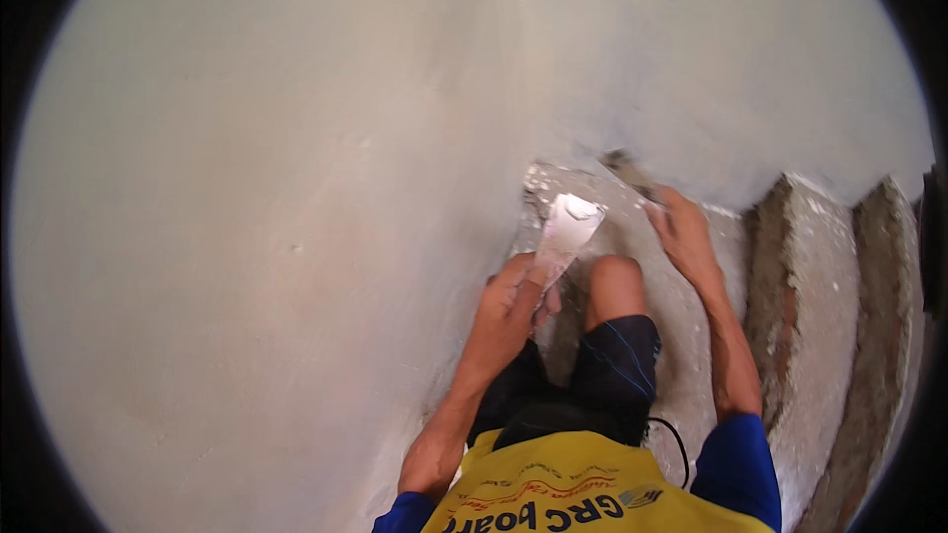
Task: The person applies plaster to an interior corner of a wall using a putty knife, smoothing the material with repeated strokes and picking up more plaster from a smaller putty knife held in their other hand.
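Note:
My left hand (512, 304) is closed around the lower end of a putty knife (568, 237). Its wide blade points up and away from me, with a lump of white putty near the tip. Further right, the fingers of my right hand (684, 235) are closed on a second flat scraper (630, 178). That blade reaches left along the line where the wall (632, 69) meets the step; its edge is slightly blurred, and I cannot tell whether it touches the wall. The handles of both tools are mostly hidden by my fingers.
Rough concrete stairs (815, 276) with white specks lie at the right, their edges chipped. Another smooth, pale wall (257, 237) fills the left side and meets the far wall in a corner. My bare knee (615, 286) is close between my hands. A thin black cord (679, 439) loops beside my waist.

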Demonstrator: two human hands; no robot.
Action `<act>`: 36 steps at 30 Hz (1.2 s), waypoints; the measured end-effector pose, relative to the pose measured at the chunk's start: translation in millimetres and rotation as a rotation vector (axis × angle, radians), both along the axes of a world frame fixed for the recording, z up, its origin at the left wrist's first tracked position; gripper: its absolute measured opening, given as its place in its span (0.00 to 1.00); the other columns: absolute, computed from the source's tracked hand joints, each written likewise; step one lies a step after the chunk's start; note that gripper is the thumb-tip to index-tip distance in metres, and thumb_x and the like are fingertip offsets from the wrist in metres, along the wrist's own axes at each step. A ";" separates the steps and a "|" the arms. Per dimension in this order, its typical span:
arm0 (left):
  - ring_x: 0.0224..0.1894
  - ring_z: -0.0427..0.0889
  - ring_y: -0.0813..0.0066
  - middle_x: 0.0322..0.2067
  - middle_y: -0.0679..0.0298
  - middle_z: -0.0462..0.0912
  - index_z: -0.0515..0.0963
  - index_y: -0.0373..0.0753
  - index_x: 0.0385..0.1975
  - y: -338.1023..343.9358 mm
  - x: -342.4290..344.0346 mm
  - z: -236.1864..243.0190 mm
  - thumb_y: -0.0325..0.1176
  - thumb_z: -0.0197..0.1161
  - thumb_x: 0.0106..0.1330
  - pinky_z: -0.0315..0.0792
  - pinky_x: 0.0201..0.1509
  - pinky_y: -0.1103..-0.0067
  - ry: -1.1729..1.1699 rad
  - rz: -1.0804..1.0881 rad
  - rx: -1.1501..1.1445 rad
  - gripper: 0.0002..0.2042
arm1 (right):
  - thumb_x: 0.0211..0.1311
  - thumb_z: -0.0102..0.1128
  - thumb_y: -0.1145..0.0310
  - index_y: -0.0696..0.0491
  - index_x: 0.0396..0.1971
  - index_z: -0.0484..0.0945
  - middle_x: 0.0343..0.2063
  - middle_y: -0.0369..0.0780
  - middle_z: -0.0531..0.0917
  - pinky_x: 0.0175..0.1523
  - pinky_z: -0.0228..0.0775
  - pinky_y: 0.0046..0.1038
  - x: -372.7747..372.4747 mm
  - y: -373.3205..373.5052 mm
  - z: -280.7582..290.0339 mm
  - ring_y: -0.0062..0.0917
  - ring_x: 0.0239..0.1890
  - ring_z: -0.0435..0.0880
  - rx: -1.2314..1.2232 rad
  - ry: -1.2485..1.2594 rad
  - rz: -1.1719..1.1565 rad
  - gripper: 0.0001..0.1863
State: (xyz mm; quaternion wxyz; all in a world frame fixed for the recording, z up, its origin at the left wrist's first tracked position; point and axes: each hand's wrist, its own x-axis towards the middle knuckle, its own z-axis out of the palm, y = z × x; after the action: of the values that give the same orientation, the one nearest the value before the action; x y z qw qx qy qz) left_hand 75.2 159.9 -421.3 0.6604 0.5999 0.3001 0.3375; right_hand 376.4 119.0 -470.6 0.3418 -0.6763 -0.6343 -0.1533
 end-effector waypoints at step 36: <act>0.37 0.77 0.80 0.37 0.67 0.80 0.75 0.39 0.49 2.7 -32.4 -275.2 0.38 0.52 0.75 0.70 0.40 0.81 -0.283 0.012 -0.561 0.12 | 0.58 0.58 0.79 0.55 0.68 0.63 0.31 0.44 0.67 0.33 0.67 0.31 -217.8 39.2 79.3 0.33 0.28 0.71 -0.026 0.416 0.606 0.35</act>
State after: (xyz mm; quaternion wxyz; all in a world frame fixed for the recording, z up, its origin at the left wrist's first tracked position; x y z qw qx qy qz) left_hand 42.9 162.7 -696.6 0.8333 0.3395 0.2903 0.3256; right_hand 158.6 158.2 -391.2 0.4849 -0.4785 -0.7247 0.1039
